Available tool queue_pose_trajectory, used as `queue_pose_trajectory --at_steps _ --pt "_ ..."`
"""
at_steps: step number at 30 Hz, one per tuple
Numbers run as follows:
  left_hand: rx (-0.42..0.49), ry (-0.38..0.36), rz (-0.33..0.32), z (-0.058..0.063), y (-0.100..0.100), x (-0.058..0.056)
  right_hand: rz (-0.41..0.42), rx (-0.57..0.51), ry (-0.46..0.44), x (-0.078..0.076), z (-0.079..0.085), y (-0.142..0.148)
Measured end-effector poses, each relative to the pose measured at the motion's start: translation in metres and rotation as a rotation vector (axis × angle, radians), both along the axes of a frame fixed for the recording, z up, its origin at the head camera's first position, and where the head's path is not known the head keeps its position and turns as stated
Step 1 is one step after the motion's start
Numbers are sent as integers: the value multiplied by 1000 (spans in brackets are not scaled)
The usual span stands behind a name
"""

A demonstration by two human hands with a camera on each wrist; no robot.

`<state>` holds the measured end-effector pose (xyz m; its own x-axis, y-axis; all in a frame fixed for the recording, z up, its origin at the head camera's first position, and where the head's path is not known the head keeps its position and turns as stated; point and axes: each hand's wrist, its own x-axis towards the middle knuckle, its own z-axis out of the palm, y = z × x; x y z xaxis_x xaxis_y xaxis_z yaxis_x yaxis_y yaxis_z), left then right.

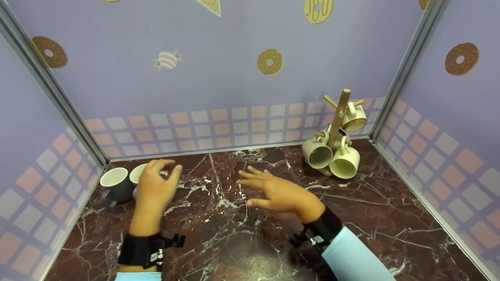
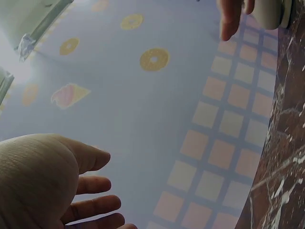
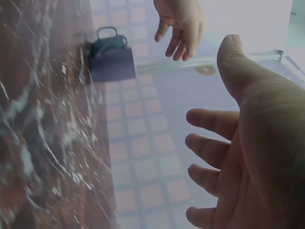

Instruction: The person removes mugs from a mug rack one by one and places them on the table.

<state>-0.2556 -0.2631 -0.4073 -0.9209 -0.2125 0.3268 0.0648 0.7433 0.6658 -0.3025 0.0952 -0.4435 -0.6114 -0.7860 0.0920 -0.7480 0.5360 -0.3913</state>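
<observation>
Left hand (image 1: 155, 187) and right hand (image 1: 282, 192) hover empty, fingers apart, seemingly a reaching step; gripping the dark-grey cylindrical ceramic-looking mug (image 1: 120, 190) needs lowering.

No readable text, brands or numbers in any view. Left wristband (image 1: 133, 250) and right wristband (image 1: 327, 225) each carry a small white patch; any print too small to read.
</observation>
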Motion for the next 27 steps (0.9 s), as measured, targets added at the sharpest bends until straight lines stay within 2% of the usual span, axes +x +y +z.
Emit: queue_pose_trajectory --at_steps 5,12,19,24,27 --pt "-60 -15 -97 2 31 -8 -80 -16 3 -9 6 16" --pt "-161 16 -237 -12 76 -16 -166 -59 6 -17 13 38" --pt "-290 101 -307 -28 102 -10 -221 -88 7 -23 17 53" --pt "-292 73 -354 -35 111 -4 -280 -45 39 -24 19 59" --pt "-291 51 -359 -39 113 -1 -295 -31 43 -26 20 62"
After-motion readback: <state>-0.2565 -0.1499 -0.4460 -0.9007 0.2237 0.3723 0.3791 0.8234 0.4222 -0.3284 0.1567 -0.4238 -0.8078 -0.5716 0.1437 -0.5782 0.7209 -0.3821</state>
